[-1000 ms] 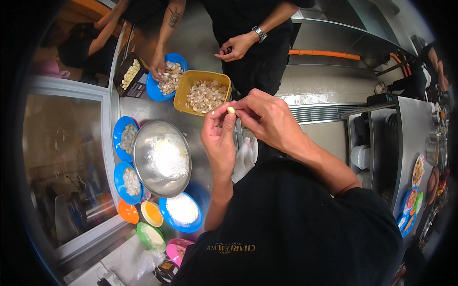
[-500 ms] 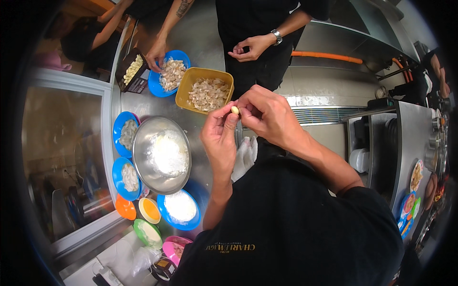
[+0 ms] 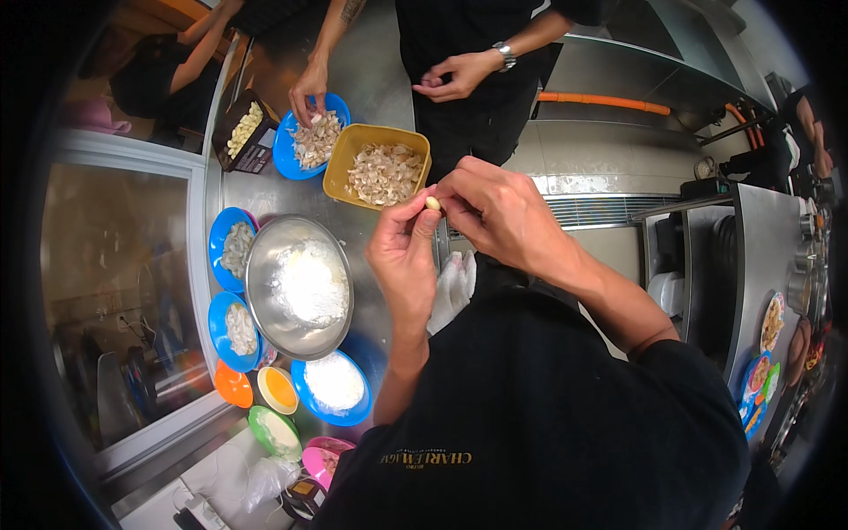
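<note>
A pale peeled garlic clove (image 3: pixel 433 203) is pinched between the thumb and fingers of my left hand (image 3: pixel 402 256). My right hand (image 3: pixel 505 212) is closed against the same clove, its fingertips bent and partly hidden behind its back. Both hands are held up close to the near corner of a yellow tub (image 3: pixel 371 134), which contains loose garlic skins (image 3: pixel 385 173). Beyond the tub, a blue bowl (image 3: pixel 284 159) holds garlic in its skins. A co-worker's hand (image 3: pixel 311 91) reaches into that bowl.
Peeled cloves fill a dark box (image 3: pixel 256 157) by the window. A steel bowl of white powder (image 3: pixel 309 284) stands left, among blue bowls and a blue plate (image 3: pixel 305 389). Opposite me, a watch-wearing hand (image 3: pixel 455 78) hangs above the floor. A white cloth (image 3: pixel 455 287) lies near my waist.
Both my hands shift very slightly left with the clove still pinched. The co-worker's hand moves from the blue bowl's left rim to above its garlic; the hand with the watch drifts left and up.
</note>
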`<state>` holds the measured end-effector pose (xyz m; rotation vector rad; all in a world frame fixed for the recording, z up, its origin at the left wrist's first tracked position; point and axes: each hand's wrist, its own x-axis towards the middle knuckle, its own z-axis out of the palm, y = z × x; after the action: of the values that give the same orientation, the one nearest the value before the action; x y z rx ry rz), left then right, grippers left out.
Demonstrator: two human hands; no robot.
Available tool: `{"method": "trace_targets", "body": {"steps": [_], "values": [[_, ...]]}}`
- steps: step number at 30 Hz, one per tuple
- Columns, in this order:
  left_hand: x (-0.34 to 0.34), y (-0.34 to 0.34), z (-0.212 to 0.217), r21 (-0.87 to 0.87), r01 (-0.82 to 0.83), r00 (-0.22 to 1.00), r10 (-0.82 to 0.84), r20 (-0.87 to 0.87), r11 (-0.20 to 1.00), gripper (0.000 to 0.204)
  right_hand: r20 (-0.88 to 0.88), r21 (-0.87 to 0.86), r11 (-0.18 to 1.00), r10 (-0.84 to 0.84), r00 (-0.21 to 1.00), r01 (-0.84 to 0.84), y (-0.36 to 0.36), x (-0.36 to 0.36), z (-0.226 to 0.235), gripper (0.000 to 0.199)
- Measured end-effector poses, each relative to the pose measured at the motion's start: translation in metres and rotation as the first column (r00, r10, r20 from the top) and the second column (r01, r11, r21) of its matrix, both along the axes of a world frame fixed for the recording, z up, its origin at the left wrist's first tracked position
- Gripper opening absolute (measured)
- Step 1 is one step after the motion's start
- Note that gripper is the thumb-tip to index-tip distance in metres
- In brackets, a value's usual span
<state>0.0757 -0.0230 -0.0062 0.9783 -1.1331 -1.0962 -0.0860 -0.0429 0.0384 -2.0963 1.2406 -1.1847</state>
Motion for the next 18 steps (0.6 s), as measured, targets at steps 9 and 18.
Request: {"method": "trace_targets", "body": {"steps": [9,18], "values": [[-0.0013,-0.0052,-0.0033,0.029,0.068,0.98,-0.061,-0.189,0.997,0.019,0.12,0.072,0.997,0.027,0.992,-0.036,-0.004,-0.0036,-0.0041,0.011],[-0.0008,-0.0027,-0.0022,-0.02,0.047,0.999,-0.046,0.005,0.999,0.017,0.023,0.043,0.999,0.005,1.0,-0.006,0.0006,-0.0042,-0.0011,0.014]]}}
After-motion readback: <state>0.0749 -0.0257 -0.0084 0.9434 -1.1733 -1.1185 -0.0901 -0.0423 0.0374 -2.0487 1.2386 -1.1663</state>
